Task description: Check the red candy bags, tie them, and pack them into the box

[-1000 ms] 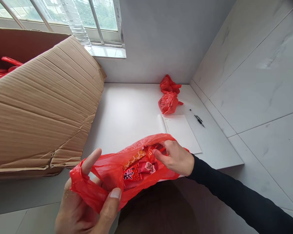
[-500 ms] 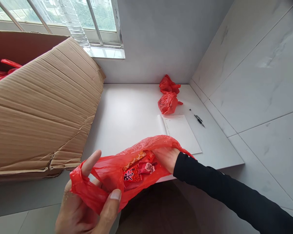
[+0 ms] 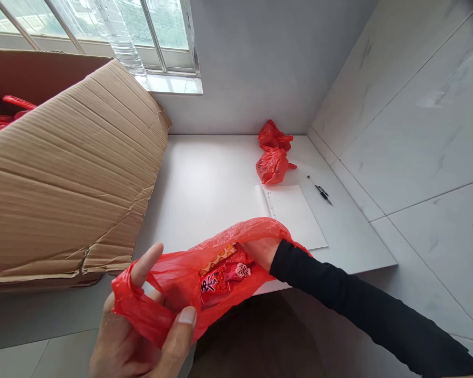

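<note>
A thin red plastic bag (image 3: 216, 336) is stretched open in front of me, over the table's front edge. My left hand (image 3: 142, 331) grips its left side, with one handle looped round the raised index finger and the thumb pressed on the plastic. Inside lie several wrapped snacks: an orange packet (image 3: 218, 259), a red packet with white characters (image 3: 213, 282) and a pink-red wrapped sweet (image 3: 238, 271). My right hand (image 3: 262, 252), under a black sleeve, reaches into the bag's right side. Its fingers are hidden by the plastic and snacks.
A large cardboard box (image 3: 74, 178) with red bags inside stands at the left. On the white table (image 3: 205, 184) are two tied red bags (image 3: 273, 165), a notebook (image 3: 295, 215) and a black pen (image 3: 321, 192). A tiled wall (image 3: 425, 115) bounds the right side.
My right hand has gone slightly deeper into the bag, to the left, and its sleeve has followed. The left hand keeps its hold on the bag.
</note>
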`<state>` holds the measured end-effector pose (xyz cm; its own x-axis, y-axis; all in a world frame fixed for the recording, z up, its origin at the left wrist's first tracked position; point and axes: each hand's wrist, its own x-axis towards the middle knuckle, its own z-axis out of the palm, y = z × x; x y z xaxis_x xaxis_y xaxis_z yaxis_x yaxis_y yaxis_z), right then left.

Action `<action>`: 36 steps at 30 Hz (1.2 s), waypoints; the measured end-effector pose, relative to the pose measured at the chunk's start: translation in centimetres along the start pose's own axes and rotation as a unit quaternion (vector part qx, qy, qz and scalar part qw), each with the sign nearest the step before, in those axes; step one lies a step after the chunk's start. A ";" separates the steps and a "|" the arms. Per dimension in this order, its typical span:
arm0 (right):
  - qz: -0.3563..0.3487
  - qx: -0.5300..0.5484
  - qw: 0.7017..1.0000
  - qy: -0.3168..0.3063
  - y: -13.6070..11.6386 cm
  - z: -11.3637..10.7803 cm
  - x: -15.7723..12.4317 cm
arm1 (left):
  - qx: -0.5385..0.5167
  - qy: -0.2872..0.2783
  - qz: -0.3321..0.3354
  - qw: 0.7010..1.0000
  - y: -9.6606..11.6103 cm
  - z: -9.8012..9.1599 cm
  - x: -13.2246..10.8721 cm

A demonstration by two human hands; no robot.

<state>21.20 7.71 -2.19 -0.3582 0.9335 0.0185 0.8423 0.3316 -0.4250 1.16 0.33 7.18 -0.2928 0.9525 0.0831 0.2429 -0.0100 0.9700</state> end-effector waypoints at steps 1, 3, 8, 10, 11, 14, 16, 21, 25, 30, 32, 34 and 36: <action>0.001 0.000 1.000 0.006 -0.1 -0.1 -0.2 | 0.002 0.000 -0.002 1.000 0.0 -0.1 0.0; 0.009 0.010 1.000 0.014 -0.6 -0.8 -0.9 | -0.002 -0.002 -0.012 1.000 -0.1 -0.1 0.0; 0.022 0.206 0.978 -0.020 -2.2 -3.5 -1.9 | -0.013 -0.002 -0.031 0.999 0.0 0.2 0.0; 0.027 0.309 0.950 -0.036 -2.3 -4.0 -1.8 | -0.015 0.001 -0.020 1.000 0.0 0.3 -0.1; 0.039 0.349 0.935 -0.048 -2.3 -4.1 -1.8 | -0.016 0.002 -0.013 1.000 0.0 0.2 -0.1; 0.087 0.412 0.904 -0.072 -2.1 -4.2 -1.9 | -0.017 0.000 -0.006 1.000 0.0 0.1 -0.1; 0.096 0.430 0.896 -0.060 -2.0 -4.1 -2.1 | -0.015 -0.002 -0.011 1.000 0.0 0.0 -0.1; 0.154 0.578 0.795 -0.102 -2.1 -3.6 -2.2 | -0.014 -0.008 -0.005 1.000 0.1 0.0 0.0; 0.170 0.617 0.756 -0.135 -2.0 -3.4 -2.0 | -0.017 -0.012 -0.001 1.000 0.1 0.1 0.0; 0.115 0.641 0.751 -0.108 -2.1 -3.7 -2.2 | -0.018 -0.011 -0.009 1.000 0.1 0.1 -0.1; 0.112 0.652 0.744 -0.094 -2.2 -3.7 -2.3 | -0.015 -0.012 -0.014 1.000 0.1 0.1 -0.1; 0.122 0.657 0.738 -0.095 -2.2 -3.7 -2.3 | -0.015 -0.012 -0.017 1.000 0.2 0.1 -0.1; 0.124 0.637 0.757 -0.080 -2.1 -3.7 -2.3 | -0.018 -0.011 -0.020 1.000 0.3 0.2 -0.1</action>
<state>21.77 5.35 2.03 -0.3825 0.8833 -0.2712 -0.1434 -0.3466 -0.9270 1.43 0.30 7.41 -0.2816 0.9587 0.0396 0.1972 0.0175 0.9802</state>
